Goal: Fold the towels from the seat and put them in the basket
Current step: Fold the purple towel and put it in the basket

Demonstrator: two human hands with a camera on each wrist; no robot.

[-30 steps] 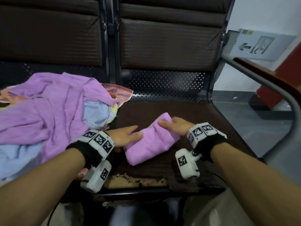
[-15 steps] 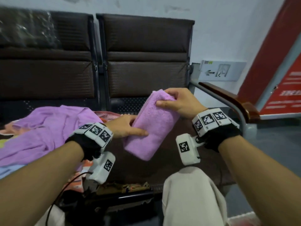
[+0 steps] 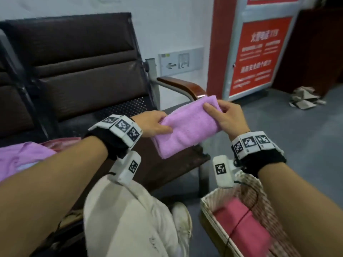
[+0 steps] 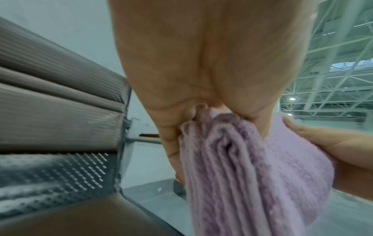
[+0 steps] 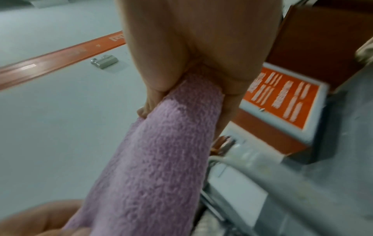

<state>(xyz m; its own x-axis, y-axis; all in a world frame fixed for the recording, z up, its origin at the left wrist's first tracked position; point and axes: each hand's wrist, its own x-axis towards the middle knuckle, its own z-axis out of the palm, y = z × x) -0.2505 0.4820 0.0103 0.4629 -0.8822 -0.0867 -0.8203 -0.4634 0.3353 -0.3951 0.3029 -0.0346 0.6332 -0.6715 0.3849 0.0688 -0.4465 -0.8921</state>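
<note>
At the seat's (image 3: 167,169) left edge the unfolded pile (image 3: 24,158) waits, so most of the task is likely still ahead. Over the seat's right front corner, clear of its surface, the folded towel (image 3: 187,130) is pinched at both ends: the left hand (image 3: 154,125) clamps the stacked layers, thumb on top, and the right hand (image 3: 225,117) wraps the far end. The basket (image 3: 209,206) sits on the floor to the right, below the right wrist, with a pink towel (image 3: 239,223) already against its near wall. The risk I judge: if the left hand lets go early, the loose layers fan open and the fold slumps across the basket's rim.
</note>
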